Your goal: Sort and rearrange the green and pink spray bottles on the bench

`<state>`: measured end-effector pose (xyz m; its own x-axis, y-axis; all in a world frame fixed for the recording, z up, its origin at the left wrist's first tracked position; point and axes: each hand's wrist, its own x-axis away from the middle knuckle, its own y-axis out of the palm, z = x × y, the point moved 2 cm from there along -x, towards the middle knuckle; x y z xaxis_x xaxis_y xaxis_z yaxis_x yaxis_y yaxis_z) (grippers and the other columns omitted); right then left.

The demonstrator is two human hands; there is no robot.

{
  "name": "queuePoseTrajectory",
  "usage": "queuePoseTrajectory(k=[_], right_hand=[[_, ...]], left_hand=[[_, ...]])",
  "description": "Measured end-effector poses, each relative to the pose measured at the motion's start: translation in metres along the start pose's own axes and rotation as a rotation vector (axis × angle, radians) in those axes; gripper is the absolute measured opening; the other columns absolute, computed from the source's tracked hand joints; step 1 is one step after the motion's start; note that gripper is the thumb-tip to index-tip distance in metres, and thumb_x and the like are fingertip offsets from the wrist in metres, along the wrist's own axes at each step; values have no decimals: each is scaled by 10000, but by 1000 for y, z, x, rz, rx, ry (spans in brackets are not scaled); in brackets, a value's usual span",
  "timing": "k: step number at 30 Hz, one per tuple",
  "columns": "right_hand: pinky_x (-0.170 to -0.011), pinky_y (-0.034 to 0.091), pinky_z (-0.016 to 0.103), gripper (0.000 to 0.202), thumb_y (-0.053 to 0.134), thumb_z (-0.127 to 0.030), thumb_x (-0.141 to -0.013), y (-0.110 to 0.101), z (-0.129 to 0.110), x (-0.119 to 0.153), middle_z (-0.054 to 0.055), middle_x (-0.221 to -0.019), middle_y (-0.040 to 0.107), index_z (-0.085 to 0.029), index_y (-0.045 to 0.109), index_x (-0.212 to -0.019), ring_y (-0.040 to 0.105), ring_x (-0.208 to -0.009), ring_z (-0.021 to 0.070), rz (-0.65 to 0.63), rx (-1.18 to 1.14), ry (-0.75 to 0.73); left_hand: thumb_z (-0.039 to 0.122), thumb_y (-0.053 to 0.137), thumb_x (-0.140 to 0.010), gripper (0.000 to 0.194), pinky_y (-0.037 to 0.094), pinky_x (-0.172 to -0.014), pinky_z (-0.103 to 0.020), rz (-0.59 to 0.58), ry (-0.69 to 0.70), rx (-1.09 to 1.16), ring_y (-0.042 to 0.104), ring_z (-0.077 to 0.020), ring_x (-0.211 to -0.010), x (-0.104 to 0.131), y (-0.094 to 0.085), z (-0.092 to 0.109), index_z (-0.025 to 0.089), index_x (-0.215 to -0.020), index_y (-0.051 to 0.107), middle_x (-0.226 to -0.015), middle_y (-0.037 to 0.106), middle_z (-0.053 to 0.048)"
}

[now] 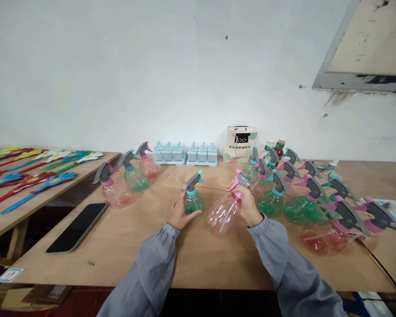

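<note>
My left hand (pixel 181 214) is wrapped round the lower left side of a green spray bottle (pixel 194 202), which stands upright at the middle of the table. Its thumb lies across the front of the bottle. My right hand (pixel 247 202) grips the neck and pink-and-grey head of a clear pink spray bottle (pixel 222 214). That bottle leans, with its head to the upper right and its base to the lower left. A pink bottle (pixel 117 193), a green one (pixel 136 178) and another pink one (pixel 148 166) stand to the left.
Several green and pink spray bottles (pixel 302 209) crowd the right side. Light blue moulds (pixel 202 155) and a paper bag (pixel 240 145) line the wall. A phone (pixel 77 228) lies at the left. Colourful flower-shaped sticks (pixel 36 180) cover another table (pixel 26 204).
</note>
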<state>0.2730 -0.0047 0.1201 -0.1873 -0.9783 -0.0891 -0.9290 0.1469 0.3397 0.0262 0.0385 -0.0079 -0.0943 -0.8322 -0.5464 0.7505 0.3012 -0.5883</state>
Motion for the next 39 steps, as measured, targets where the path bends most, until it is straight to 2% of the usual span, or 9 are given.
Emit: queuePoseTrajectory(k=[3,6,10,14,19,25,28,36,39], right_hand=[[-599,514,266,202,674,-360,-638,-11,-5,12,-5,-800,733,-237,653,-797,619,-653,148,33,21,-51],[-667,539,285,218,646,-393,-727,-36,-11,25,-16,-831,740,-267,621,-903,669,-736,164,94,58,-174],[-618,498,262,199,719,-402,-734,-85,-24,47,-31,-735,682,-249,618,-813,642,-678,150,277,301,-332],[-665,502,302,290,780,-447,-704,-133,-42,73,2,-778,693,-218,717,-870,615,-706,167,513,523,-437],[-793,526,371,375,757,-497,-700,-169,-52,87,37,-865,723,-205,762,-936,636,-801,209,712,658,-478],[-680,516,330,443,744,-523,-691,-182,-39,78,34,-808,700,-179,763,-970,597,-710,183,756,680,-478],[-679,504,325,427,736,-515,-701,-182,-32,73,38,-820,694,-178,755,-963,585,-720,180,710,659,-477],[-661,494,334,445,736,-517,-689,-179,-23,63,10,-759,640,-163,724,-959,549,-664,156,733,564,-487],[-714,526,371,454,740,-522,-702,-174,-25,64,37,-854,680,-180,694,-997,612,-732,183,737,547,-501]], left_hand=[[537,823,-670,982,475,-1067,-558,-3,16,8,594,-375,-1292,0,0,0,197,-1466,360,-1398,597,-197],[531,823,-668,982,457,-1089,-562,12,26,0,593,-372,-1293,0,0,1,202,-1468,357,-1371,617,-187],[544,806,-684,982,431,-1110,-568,25,23,-3,564,-376,-1324,1,1,2,199,-1476,339,-1402,591,-197],[566,792,-693,982,428,-1109,-572,34,28,4,549,-383,-1338,1,0,2,190,-1476,333,-1391,594,-202],[565,794,-692,963,434,-1102,-565,24,20,15,560,-377,-1328,0,-1,3,191,-1460,350,-1343,627,-188],[558,791,-695,955,451,-1080,-562,11,7,24,589,-369,-1297,0,0,3,201,-1459,344,-1336,632,-187],[558,793,-687,950,431,-1098,-579,29,16,16,563,-380,-1325,0,0,3,196,-1449,357,-1325,636,-195],[540,787,-695,941,428,-1100,-592,18,20,19,549,-394,-1337,0,-1,3,174,-1447,355,-1344,621,-211],[539,791,-691,946,433,-1094,-591,20,18,15,564,-393,-1321,0,-1,4,177,-1448,354,-1327,631,-209]])
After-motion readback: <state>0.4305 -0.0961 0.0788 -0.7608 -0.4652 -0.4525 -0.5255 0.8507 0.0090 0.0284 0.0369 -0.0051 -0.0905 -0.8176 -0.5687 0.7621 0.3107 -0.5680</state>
